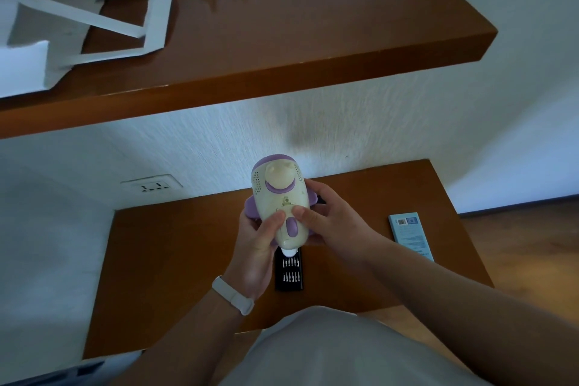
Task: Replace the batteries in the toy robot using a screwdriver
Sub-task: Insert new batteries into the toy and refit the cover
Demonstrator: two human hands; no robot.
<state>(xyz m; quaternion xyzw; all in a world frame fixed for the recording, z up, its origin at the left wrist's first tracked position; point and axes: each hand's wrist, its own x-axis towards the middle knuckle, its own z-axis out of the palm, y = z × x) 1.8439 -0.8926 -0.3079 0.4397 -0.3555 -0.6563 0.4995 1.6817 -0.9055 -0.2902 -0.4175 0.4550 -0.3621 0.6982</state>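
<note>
- both hands got the toy robot held up over the wooden table
- left hand wraps its lower left side, thumb on the back
- right hand curls round the right side, thumb pressing near the purple bit
- black screwdriver bit case sits open on the table right under it
- blue box off to the right

Open room lies left of the bit case on the bench; a blue box crowds the right edge; a shelf overhangs the far side.
</note>
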